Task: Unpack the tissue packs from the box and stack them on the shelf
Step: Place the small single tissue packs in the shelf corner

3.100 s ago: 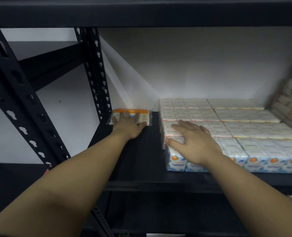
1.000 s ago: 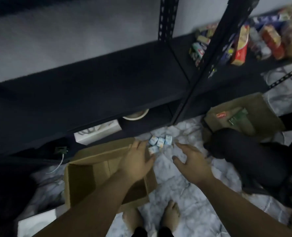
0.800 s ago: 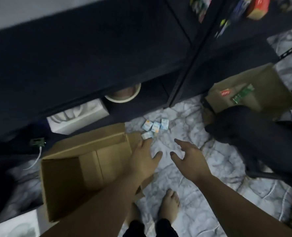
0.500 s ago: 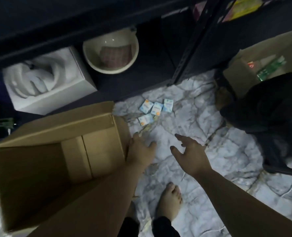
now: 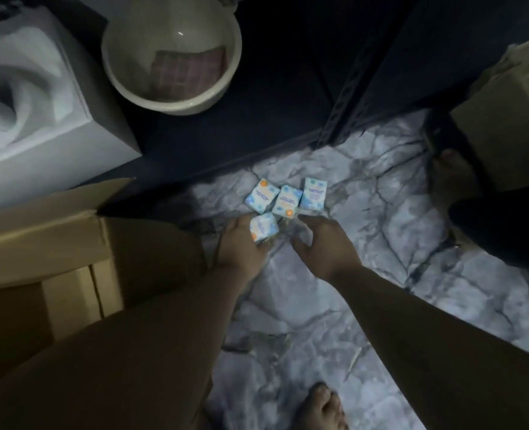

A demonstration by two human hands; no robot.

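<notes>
The four small tissue packs (image 5: pixel 283 202) on the marble floor (image 5: pixel 381 274) just in front of the cardboard box (image 5: pixel 55 243) carry dark printed lines, too blurred to read.

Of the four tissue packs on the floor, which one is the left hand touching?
The nearest pack, lying alone below the row of three. The left hand touches its left edge; whether it is gripped is unclear. The right hand hovers beside it, holding nothing.
</notes>
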